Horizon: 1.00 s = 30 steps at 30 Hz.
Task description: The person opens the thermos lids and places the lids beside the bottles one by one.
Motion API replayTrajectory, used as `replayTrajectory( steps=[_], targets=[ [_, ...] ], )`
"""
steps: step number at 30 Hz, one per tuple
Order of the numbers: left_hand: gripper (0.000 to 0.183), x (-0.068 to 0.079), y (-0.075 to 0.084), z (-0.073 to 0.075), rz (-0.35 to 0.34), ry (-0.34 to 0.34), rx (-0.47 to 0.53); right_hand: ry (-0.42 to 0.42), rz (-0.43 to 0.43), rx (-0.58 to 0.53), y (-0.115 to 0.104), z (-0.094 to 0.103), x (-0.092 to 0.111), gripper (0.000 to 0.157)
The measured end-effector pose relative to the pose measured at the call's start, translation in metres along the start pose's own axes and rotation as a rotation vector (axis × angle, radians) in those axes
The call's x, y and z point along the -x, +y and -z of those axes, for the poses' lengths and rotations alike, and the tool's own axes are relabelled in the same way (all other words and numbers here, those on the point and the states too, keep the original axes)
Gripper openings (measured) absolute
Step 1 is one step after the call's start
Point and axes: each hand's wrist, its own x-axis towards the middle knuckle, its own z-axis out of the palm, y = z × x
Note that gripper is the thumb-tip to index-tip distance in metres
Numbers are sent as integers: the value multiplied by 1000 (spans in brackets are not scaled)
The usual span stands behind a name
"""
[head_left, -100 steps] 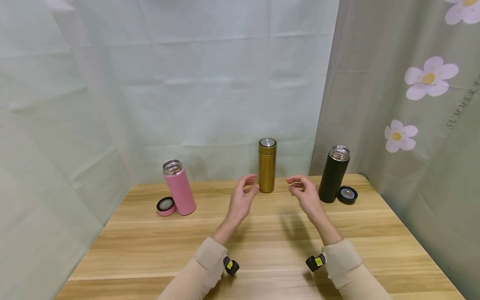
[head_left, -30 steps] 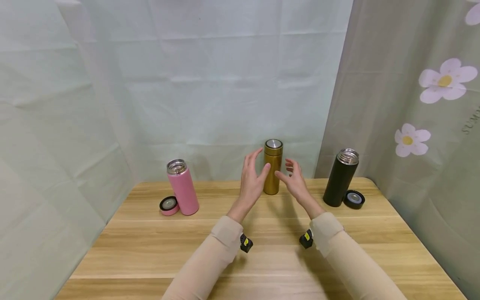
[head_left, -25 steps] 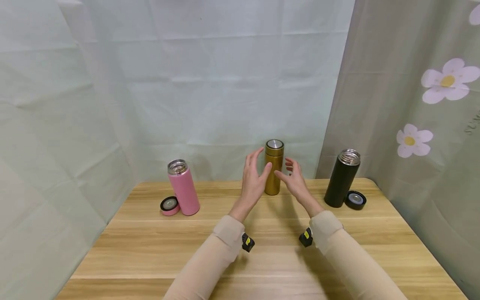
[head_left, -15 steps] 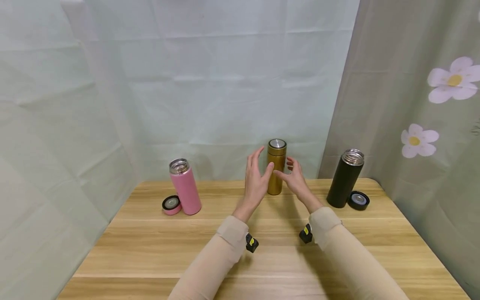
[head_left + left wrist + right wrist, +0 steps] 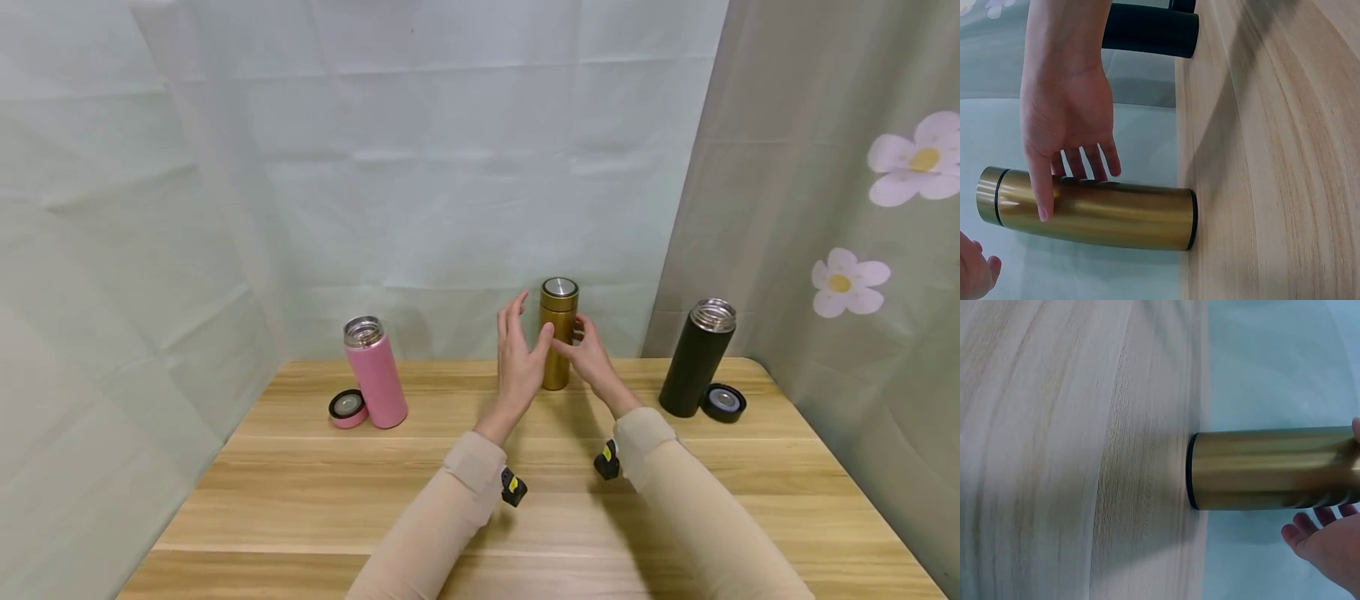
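A gold thermos (image 5: 557, 367) with a silver-topped lid stands upright near the table's back edge. My left hand (image 5: 520, 362) is just left of it, fingers up and extended, thumb toward the thermos. From the right, my right hand (image 5: 590, 360) reaches it. In the left wrist view, that hand's thumb (image 5: 1041, 187) lies across the front of the gold thermos (image 5: 1116, 212), below the lid seam. Its other fingers point at the thermos's side, spread apart. In the right wrist view, fingertips (image 5: 1300, 528) come right up to the edge of the gold body (image 5: 1260, 469).
An uncapped pink thermos (image 5: 381, 383) stands at left, its lid (image 5: 348, 408) beside it on the wooden table (image 5: 375, 500). At right stands an uncapped black thermos (image 5: 696, 367) with its black lid (image 5: 723, 402). A pale curtain (image 5: 450, 167) hangs behind the table.
Both hands have moved forward to the gold thermos, and the right hand has come in closer to it. The view has shifted slightly left. All three thermoses stay standing.
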Motion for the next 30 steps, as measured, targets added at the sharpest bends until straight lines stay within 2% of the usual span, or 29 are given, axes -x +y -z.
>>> replayTrajectory(
  steps=[8, 15, 24, 30],
  targets=[
    [63, 0, 1, -1, 4, -1, 5, 6, 20, -21, -2, -4, -3, 78],
    [60, 2, -2, -1, 9, -12, -17, 26, 45, -41, -6, -9, -7, 64],
    [55, -1, 0, 4, -26, 9, -26, 65, 52, -98, -4, -7, -7, 67],
    [54, -5, 5, 8, -29, 14, -19, 48, 63, -122, -7, -2, 1, 71]
  ],
)
